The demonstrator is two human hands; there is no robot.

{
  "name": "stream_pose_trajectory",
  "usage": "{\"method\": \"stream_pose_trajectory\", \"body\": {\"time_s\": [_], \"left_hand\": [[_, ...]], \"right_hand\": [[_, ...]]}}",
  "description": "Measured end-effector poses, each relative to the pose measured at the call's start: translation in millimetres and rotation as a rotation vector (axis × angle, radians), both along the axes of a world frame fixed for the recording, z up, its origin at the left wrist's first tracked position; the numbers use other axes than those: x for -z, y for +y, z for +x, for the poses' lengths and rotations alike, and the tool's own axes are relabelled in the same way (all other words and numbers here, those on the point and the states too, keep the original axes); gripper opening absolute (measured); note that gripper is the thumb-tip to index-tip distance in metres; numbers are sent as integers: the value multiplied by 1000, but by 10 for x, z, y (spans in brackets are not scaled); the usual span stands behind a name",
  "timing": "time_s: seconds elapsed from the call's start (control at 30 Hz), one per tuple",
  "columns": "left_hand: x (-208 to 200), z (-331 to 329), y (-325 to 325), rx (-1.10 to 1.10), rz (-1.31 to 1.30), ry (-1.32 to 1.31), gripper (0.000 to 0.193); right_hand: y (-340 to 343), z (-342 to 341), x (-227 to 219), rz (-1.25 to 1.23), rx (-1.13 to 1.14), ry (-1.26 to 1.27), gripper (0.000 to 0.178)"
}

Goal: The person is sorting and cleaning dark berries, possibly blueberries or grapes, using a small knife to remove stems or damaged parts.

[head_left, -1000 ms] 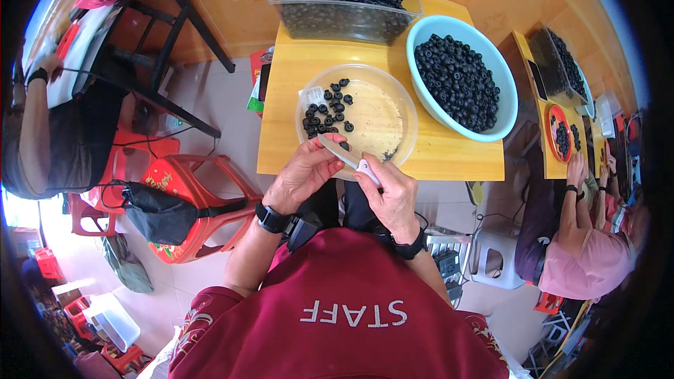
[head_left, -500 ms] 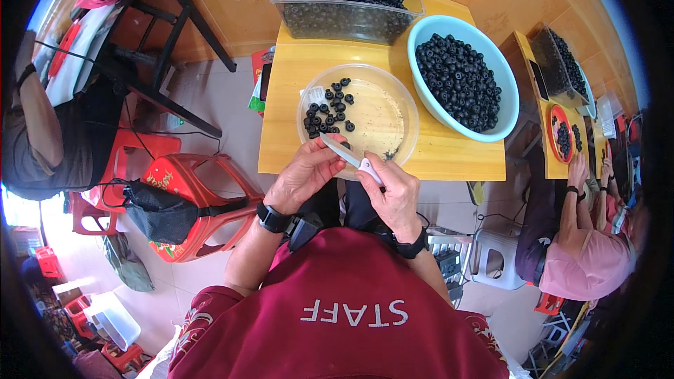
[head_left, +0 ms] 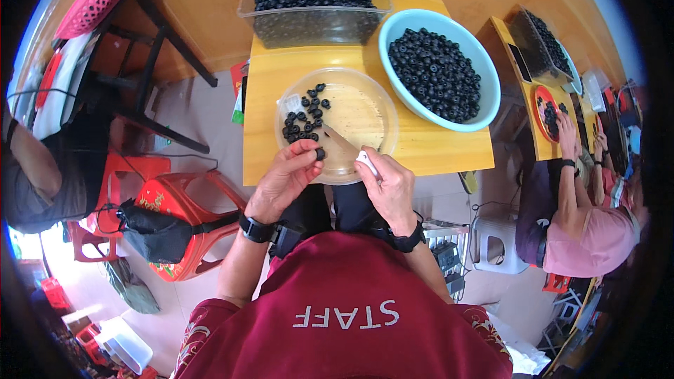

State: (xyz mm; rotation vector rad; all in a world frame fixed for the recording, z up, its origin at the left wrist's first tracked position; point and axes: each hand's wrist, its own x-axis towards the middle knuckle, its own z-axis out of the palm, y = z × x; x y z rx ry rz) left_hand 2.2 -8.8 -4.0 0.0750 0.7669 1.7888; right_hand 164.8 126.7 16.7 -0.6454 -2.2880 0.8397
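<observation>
My left hand [head_left: 286, 177] pinches a small dark round fruit [head_left: 320, 154] at the near rim of a clear shallow dish [head_left: 372, 109]. My right hand [head_left: 388, 184] grips a small knife by its white handle [head_left: 366, 162], its blade pointing up-left toward the fruit. Several dark fruits [head_left: 303, 120] lie in the left part of the dish. The dish sits on a small yellow table [head_left: 435, 149]. Both wrists wear black bands.
A light blue bowl [head_left: 438, 69] full of dark fruit stands at the right, a clear tub [head_left: 314, 1] of the same at the back. Red plastic stools [head_left: 175, 212] stand to the left. Another person in pink [head_left: 588, 228] works at a neighbouring table [head_left: 538, 91] on the right.
My left hand has drawn a fruit back to the dish's near rim. The knife in my right hand has shifted slightly toward it.
</observation>
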Motion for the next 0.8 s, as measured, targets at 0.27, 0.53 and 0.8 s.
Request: {"method": "stream_pose_trajectory", "body": {"time_s": [0.27, 0.53, 0.8], "left_hand": [[-399, -269, 795, 93, -88, 340, 21], [-815, -23, 1161, 200, 67, 508, 34], [-11, -430, 461, 96, -369, 960, 19]], "right_hand": [[72, 166, 54, -40, 124, -190, 21], [97, 204, 146, -59, 127, -185, 24], [130, 168, 220, -79, 149, -106, 23]]}}
